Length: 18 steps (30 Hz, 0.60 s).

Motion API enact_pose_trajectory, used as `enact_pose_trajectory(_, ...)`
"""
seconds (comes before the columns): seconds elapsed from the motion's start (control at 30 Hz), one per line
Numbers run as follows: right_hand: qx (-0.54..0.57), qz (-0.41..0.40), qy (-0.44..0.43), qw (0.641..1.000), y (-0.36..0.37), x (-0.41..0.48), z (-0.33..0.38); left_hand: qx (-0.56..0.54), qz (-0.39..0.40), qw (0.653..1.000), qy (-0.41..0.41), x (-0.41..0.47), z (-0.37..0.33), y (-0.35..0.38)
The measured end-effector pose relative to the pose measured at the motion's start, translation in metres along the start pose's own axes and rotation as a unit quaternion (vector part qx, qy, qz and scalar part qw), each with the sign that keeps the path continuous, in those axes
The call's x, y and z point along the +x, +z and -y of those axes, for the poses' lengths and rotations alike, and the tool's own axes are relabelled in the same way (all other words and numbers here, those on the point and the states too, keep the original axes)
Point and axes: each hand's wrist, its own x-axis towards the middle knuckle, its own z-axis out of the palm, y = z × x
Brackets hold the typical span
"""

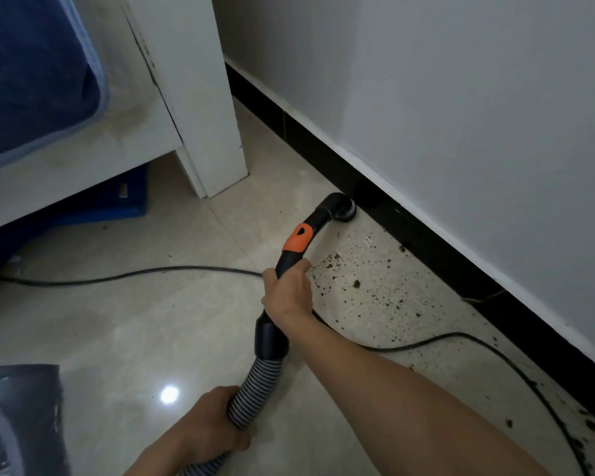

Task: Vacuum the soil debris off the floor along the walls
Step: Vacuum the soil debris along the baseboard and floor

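1. The wall (461, 97) with its black skirting (426, 242) runs from the far corner down to the right, and the floor (134, 321) beside it is where the work lies
2. The white bed frame (200, 97) stands at left, its leg near the skirting
3. Soil (358, 283) is strewn thickly along the skirting from just behind the nozzle to the lower right corner; the floor toward the bed leg looks clean, so I'd say most of this stretch is left to do
4. The hose (255, 389) curves up from the lower left; a black cord (461, 338) crosses the soiled patch
5. The right hand (287, 290), arm stretched forward, is wrapped round the black handle (296, 242) below its orange collar
6. The left hand (210, 424) clasps the ribbed hose low down
7. The nozzle (340, 207) sits on the floor, touching or almost touching the skirting
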Motion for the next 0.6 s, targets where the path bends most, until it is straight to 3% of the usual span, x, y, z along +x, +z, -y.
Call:
enact_pose_trajectory(0.2,0.221,-0.011,0.078,0.972,-0.006,0.003,0.013,0.005,-0.095,0.995,-0.009,-0.009,0.004,-0.016)
enact_pose_trajectory(0.33,0.342,-0.060,0.116,0.931,-0.020,-0.022,-0.011,0.028,-0.069,0.997,-0.007,-0.023,0.006,-0.015)
enact_pose_trajectory(0.6,0.190,-0.047,0.084,0.977,-0.020,-0.031,-0.014,0.023,-0.011,0.999,-0.025,-0.022,0.004,0.011)
